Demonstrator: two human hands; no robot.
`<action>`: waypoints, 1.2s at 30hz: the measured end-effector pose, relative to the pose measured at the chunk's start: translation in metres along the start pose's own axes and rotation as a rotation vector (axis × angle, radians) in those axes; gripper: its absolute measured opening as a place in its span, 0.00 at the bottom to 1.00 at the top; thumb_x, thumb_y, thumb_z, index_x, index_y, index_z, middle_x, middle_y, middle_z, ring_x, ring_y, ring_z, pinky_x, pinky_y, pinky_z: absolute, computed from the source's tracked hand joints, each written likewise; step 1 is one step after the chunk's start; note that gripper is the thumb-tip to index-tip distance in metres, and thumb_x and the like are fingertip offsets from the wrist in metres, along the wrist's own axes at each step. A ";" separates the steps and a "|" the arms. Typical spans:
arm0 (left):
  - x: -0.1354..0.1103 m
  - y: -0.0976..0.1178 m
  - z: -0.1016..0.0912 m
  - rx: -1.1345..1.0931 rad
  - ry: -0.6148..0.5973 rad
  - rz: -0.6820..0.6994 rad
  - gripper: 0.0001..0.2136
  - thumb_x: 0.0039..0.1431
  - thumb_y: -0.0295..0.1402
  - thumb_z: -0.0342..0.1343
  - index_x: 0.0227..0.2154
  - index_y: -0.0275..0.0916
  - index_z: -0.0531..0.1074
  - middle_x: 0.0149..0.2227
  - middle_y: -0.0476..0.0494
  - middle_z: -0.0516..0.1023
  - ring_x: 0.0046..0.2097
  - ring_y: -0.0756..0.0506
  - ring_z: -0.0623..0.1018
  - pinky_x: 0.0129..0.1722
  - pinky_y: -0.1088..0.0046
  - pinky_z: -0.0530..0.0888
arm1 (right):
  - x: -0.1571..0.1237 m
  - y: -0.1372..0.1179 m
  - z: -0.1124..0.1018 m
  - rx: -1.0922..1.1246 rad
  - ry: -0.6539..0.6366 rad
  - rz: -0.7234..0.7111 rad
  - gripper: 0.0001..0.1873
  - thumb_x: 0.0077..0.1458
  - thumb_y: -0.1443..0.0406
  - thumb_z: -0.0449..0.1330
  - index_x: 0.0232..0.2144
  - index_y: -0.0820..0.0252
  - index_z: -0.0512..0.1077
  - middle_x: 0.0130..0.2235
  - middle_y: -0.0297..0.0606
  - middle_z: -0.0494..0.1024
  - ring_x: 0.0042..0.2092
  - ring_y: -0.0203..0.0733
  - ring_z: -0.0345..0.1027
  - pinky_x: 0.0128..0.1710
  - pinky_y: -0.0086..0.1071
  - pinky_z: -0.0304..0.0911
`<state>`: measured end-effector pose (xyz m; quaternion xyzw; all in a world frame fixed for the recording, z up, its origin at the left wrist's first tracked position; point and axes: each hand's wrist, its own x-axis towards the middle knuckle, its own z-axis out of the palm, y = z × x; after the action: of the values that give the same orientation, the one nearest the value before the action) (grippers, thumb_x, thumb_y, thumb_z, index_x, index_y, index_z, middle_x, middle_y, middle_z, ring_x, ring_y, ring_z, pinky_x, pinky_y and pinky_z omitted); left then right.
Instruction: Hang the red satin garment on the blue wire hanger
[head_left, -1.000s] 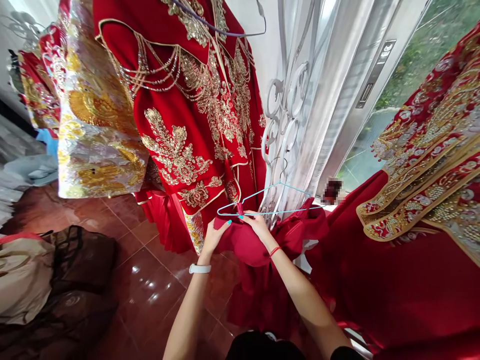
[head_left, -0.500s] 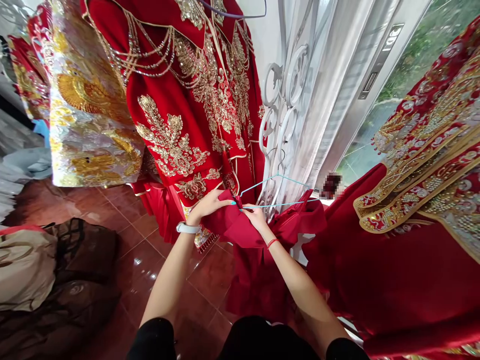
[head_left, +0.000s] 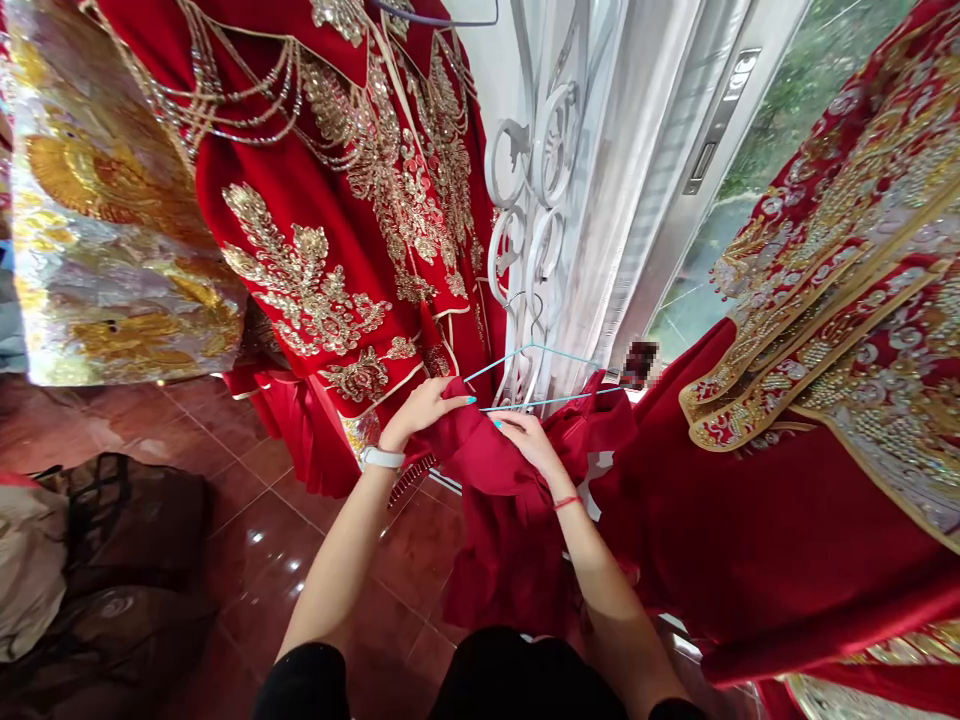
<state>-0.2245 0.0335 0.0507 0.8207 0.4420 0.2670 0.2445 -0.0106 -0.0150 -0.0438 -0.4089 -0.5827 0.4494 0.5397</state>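
As garment (head_left: 506,535) hangs vert., L hand (head_left: 426,408) pinching it, R hand (head_left: 531,440) curled, hold unclear

I wear a plain black top (head_left: 499,680), its short black sleeves (head_left: 304,682) leaving my forearms bare. A broad white wristband (head_left: 382,457) circles my left wrist; a thin red bracelet (head_left: 568,502) rings my right. Bright turquoise polish (head_left: 471,400) shows on nails of my left hand (head_left: 426,412) and right hand (head_left: 529,442).
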 end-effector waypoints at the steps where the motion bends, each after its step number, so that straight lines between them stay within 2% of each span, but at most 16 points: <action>1: 0.001 -0.001 -0.003 -0.017 -0.019 0.021 0.19 0.56 0.51 0.58 0.32 0.38 0.75 0.32 0.45 0.80 0.34 0.44 0.76 0.39 0.68 0.73 | -0.012 -0.007 -0.014 -0.019 0.006 -0.013 0.15 0.52 0.55 0.64 0.39 0.55 0.82 0.45 0.40 0.83 0.48 0.48 0.77 0.53 0.42 0.68; 3: -0.002 0.000 -0.008 -0.032 0.002 0.075 0.19 0.54 0.50 0.60 0.38 0.38 0.76 0.37 0.44 0.81 0.39 0.42 0.78 0.44 0.67 0.73 | -0.035 -0.019 -0.050 -0.045 0.088 -0.012 0.16 0.53 0.56 0.63 0.40 0.57 0.81 0.43 0.43 0.84 0.43 0.48 0.78 0.48 0.42 0.72; 4: -0.006 0.003 -0.008 -0.030 0.060 0.110 0.20 0.53 0.48 0.62 0.41 0.39 0.76 0.41 0.43 0.81 0.44 0.41 0.78 0.48 0.66 0.73 | -0.045 -0.021 -0.071 -0.059 0.181 -0.015 0.16 0.53 0.56 0.63 0.40 0.58 0.81 0.40 0.44 0.84 0.40 0.47 0.78 0.46 0.42 0.73; 7: -0.025 0.024 0.008 0.017 0.393 0.184 0.21 0.54 0.42 0.62 0.50 0.42 0.73 0.52 0.40 0.76 0.56 0.38 0.73 0.59 0.60 0.67 | -0.063 -0.018 -0.135 -0.145 0.588 -0.053 0.18 0.52 0.54 0.62 0.40 0.59 0.79 0.38 0.45 0.83 0.38 0.48 0.78 0.44 0.45 0.73; 9: -0.035 0.045 0.033 0.041 0.550 0.185 0.15 0.58 0.37 0.58 0.48 0.42 0.74 0.51 0.40 0.77 0.55 0.39 0.73 0.59 0.59 0.67 | -0.065 -0.010 -0.169 -0.211 0.741 -0.074 0.23 0.49 0.54 0.64 0.45 0.60 0.77 0.42 0.48 0.82 0.44 0.50 0.77 0.49 0.48 0.71; 10: -0.036 0.056 0.049 0.038 0.533 0.191 0.11 0.60 0.35 0.55 0.45 0.42 0.75 0.48 0.41 0.78 0.53 0.40 0.74 0.57 0.60 0.68 | -0.063 -0.005 -0.181 -0.234 0.745 -0.081 0.26 0.48 0.54 0.65 0.48 0.61 0.76 0.47 0.51 0.81 0.48 0.51 0.75 0.51 0.49 0.69; 12: -0.025 0.078 0.085 0.037 0.317 0.237 0.10 0.62 0.32 0.52 0.42 0.42 0.77 0.44 0.42 0.80 0.49 0.42 0.76 0.54 0.63 0.71 | -0.058 0.001 -0.196 -0.262 0.670 -0.084 0.32 0.46 0.54 0.66 0.53 0.60 0.73 0.54 0.52 0.76 0.55 0.52 0.71 0.56 0.49 0.65; 14: -0.001 0.094 0.118 0.058 0.147 0.271 0.14 0.62 0.32 0.54 0.50 0.39 0.75 0.50 0.39 0.79 0.53 0.41 0.75 0.57 0.63 0.69 | -0.054 0.005 -0.201 -0.277 0.580 -0.076 0.33 0.46 0.53 0.66 0.54 0.59 0.72 0.56 0.51 0.76 0.56 0.50 0.70 0.57 0.48 0.64; 16: 0.029 0.106 0.145 0.066 0.089 0.270 0.21 0.62 0.34 0.56 0.57 0.36 0.69 0.57 0.35 0.74 0.59 0.39 0.72 0.59 0.62 0.67 | -0.052 0.007 -0.200 -0.297 0.528 -0.064 0.29 0.46 0.50 0.66 0.48 0.60 0.76 0.49 0.50 0.80 0.51 0.50 0.74 0.55 0.48 0.66; 19: 0.063 0.116 0.167 0.057 0.021 0.201 0.22 0.63 0.38 0.57 0.58 0.37 0.70 0.55 0.36 0.77 0.56 0.39 0.75 0.54 0.65 0.70 | -0.058 0.009 -0.200 -0.329 0.561 -0.048 0.25 0.44 0.47 0.65 0.34 0.62 0.79 0.37 0.47 0.83 0.39 0.49 0.75 0.46 0.47 0.69; 21: 0.073 0.119 0.172 0.061 -0.003 0.115 0.17 0.64 0.40 0.56 0.53 0.40 0.74 0.46 0.40 0.82 0.49 0.39 0.79 0.48 0.68 0.72 | -0.065 0.010 -0.202 -0.344 0.682 -0.045 0.24 0.44 0.46 0.65 0.30 0.62 0.79 0.33 0.44 0.82 0.35 0.47 0.74 0.42 0.45 0.70; 23: 0.074 0.120 0.175 0.071 0.003 0.053 0.15 0.64 0.41 0.56 0.49 0.41 0.77 0.39 0.42 0.83 0.45 0.40 0.80 0.44 0.69 0.71 | -0.070 0.007 -0.204 -0.375 0.824 -0.089 0.23 0.45 0.46 0.64 0.30 0.60 0.78 0.33 0.43 0.81 0.35 0.47 0.73 0.44 0.45 0.69; 27: 0.068 0.117 0.176 0.069 0.025 0.028 0.15 0.62 0.41 0.58 0.49 0.41 0.78 0.37 0.42 0.82 0.44 0.40 0.79 0.41 0.70 0.69 | -0.063 -0.007 -0.204 -0.484 0.980 -0.257 0.18 0.51 0.50 0.61 0.30 0.58 0.77 0.35 0.42 0.80 0.42 0.48 0.71 0.54 0.47 0.63; 30: 0.066 0.115 0.177 0.054 0.031 0.037 0.16 0.62 0.42 0.58 0.48 0.41 0.78 0.37 0.42 0.82 0.43 0.40 0.79 0.41 0.70 0.68 | -0.047 -0.019 -0.205 -0.537 0.942 -0.301 0.17 0.54 0.51 0.58 0.29 0.57 0.76 0.35 0.41 0.79 0.42 0.48 0.71 0.57 0.49 0.60; 33: 0.064 0.115 0.177 0.047 0.035 0.053 0.15 0.62 0.44 0.58 0.45 0.41 0.79 0.36 0.42 0.81 0.42 0.40 0.78 0.40 0.71 0.68 | -0.034 -0.031 -0.208 -0.545 0.819 -0.327 0.15 0.52 0.51 0.59 0.27 0.55 0.76 0.34 0.41 0.79 0.43 0.50 0.71 0.59 0.52 0.58; 36: 0.065 0.118 0.178 0.046 0.039 0.063 0.15 0.63 0.45 0.56 0.45 0.42 0.79 0.34 0.42 0.81 0.41 0.40 0.79 0.39 0.71 0.68 | -0.034 -0.040 -0.212 -0.466 0.697 -0.319 0.13 0.51 0.53 0.61 0.29 0.54 0.76 0.37 0.42 0.80 0.46 0.52 0.72 0.59 0.53 0.60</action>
<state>-0.0081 0.0018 0.0089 0.8343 0.4266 0.2804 0.2084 0.2040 -0.0409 -0.0116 -0.5518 -0.5076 0.0527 0.6597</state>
